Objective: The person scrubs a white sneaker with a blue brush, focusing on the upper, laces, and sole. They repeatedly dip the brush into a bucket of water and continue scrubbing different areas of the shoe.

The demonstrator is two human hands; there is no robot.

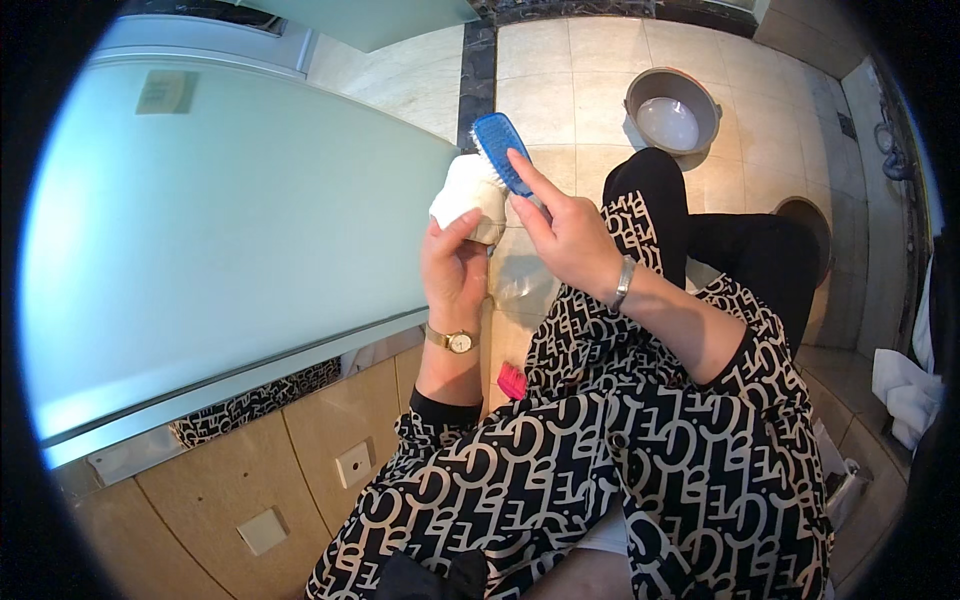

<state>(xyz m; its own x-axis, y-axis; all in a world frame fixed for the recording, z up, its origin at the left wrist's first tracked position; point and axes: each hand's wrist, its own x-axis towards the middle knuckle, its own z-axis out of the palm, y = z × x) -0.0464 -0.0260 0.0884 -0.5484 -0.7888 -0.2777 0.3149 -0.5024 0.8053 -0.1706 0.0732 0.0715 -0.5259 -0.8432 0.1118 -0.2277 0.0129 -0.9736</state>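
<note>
My left hand (454,262) grips a white shoe (469,191) from below, thumb across its near side. Much of the shoe's underside is hidden by that hand. In my right hand (574,236) is a scrub brush (501,150) with a blue back and white bristles. The index finger lies stretched along the brush's back. Its bristles face left and appear to touch the shoe's upper right side. Both hands are raised above the tiled floor, in front of my knees.
A frosted glass panel (247,217) rises close on my left, above a tiled wall. A grey bucket (671,112) with cloudy liquid stands ahead. Another round container (806,217) is partly behind my leg. A pink brush (511,381) lies low beside my lap. White cloth (906,394) hangs at right.
</note>
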